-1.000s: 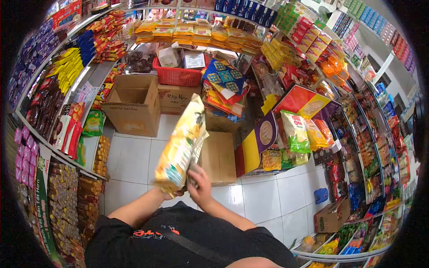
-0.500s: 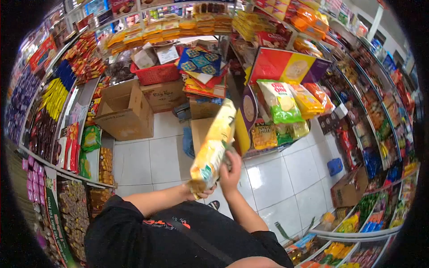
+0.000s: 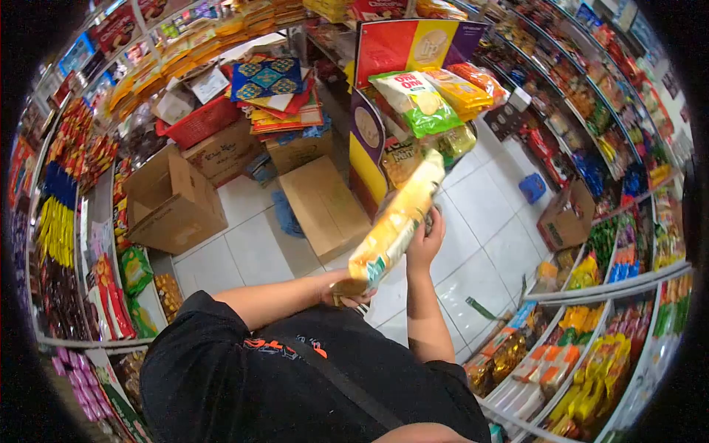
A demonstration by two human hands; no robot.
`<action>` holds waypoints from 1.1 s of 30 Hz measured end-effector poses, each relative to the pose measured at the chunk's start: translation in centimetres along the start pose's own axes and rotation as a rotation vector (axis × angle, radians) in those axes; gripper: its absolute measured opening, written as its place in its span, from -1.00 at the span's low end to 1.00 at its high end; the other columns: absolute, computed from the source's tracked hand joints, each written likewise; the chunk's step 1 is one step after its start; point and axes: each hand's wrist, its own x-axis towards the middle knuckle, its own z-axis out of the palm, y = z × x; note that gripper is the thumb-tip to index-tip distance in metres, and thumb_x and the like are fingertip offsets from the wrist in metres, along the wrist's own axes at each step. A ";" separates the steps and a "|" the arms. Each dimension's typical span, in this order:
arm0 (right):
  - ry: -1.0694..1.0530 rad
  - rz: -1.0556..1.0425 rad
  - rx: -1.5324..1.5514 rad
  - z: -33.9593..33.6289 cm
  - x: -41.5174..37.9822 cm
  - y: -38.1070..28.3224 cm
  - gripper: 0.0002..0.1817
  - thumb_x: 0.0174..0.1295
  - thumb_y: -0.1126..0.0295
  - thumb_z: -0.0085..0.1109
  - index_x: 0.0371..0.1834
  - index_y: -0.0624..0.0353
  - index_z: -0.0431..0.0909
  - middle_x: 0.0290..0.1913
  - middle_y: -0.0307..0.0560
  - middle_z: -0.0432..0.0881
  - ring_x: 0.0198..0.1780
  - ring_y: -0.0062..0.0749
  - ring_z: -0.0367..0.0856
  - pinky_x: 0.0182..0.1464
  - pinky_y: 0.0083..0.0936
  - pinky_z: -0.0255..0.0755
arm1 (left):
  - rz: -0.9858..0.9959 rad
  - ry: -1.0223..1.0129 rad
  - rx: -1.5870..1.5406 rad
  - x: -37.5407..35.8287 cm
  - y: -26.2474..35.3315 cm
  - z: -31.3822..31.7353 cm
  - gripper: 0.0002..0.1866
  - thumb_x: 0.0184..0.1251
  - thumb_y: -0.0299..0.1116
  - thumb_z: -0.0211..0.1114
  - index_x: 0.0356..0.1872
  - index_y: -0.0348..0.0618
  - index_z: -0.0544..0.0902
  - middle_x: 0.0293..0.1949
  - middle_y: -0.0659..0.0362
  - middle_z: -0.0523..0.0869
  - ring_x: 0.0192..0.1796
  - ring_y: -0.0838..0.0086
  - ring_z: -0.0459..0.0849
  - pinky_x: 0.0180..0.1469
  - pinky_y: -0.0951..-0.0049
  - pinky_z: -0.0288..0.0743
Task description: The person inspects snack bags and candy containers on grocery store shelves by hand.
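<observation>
A long yellow and white snack package (image 3: 395,221) is held tilted in front of my chest. My left hand (image 3: 347,289) grips its lower end, the fingers curled beneath it. Along its right side my right hand (image 3: 428,235) holds the package nearer the upper end. The package's top end overlaps the lower part of a display stand (image 3: 367,140). On that stand lie a green and white bag (image 3: 415,103), an orange bag (image 3: 459,92) and a dark green bag (image 3: 456,144).
Cardboard boxes (image 3: 177,203) stand on the tiled floor at the left, with a closed carton (image 3: 325,203) in the middle. A red basket (image 3: 198,124) sits behind. Shelves of packaged goods curve around both sides. A blue object (image 3: 532,188) lies on the floor.
The view has swung to the right, so the stand and boxes appear further left. Both hands still hold the package, which now appears further right, overlapping the stand's lower part.
</observation>
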 end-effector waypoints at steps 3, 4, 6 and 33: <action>-0.092 0.052 -0.108 -0.3 -2.6 0.9 -0.62 0.06 0.53 -0.06 0.01 0.28 0.33 -0.03 0.14 0.39 0.07 -0.09 0.32 0.14 -0.36 0.16 | -0.153 -0.402 0.048 -0.7 0.4 -2.4 -0.70 0.23 -0.14 0.03 -0.23 -0.20 0.37 -0.44 0.18 0.47 -0.52 0.56 0.44 -0.71 0.71 0.27; -0.098 0.111 -0.014 0.4 -4.3 1.8 -0.62 0.07 0.51 -0.03 0.01 0.32 0.33 -0.03 0.11 0.41 0.04 -0.19 0.37 0.12 -0.40 0.20 | -0.133 -0.471 0.030 -0.6 0.2 -4.5 -0.69 0.23 -0.14 0.02 -0.23 -0.20 0.37 -0.45 0.18 0.47 -0.52 0.57 0.43 -0.72 0.72 0.24; -0.096 0.318 0.208 1.1 -8.1 1.4 -0.64 0.12 0.48 -0.03 0.01 0.34 0.33 -0.03 0.04 0.42 0.01 -0.29 0.40 0.08 -0.46 0.26 | -0.239 -0.702 -0.032 -1.6 0.8 -3.7 -0.68 0.22 -0.13 0.03 -0.24 -0.21 0.39 -0.42 0.14 0.48 -0.49 0.55 0.47 -0.74 0.69 0.20; -0.050 0.295 -0.124 -3.1 -23.8 -11.1 -0.53 0.09 0.46 -0.05 0.12 0.26 0.21 0.07 0.11 0.32 0.09 -0.11 0.33 0.12 -0.36 0.22 | 0.595 0.195 0.620 -3.4 -3.9 2.5 -0.51 0.37 -0.01 -0.26 0.20 -0.08 0.14 -0.01 0.16 0.42 -0.02 0.48 0.41 -0.03 0.44 0.35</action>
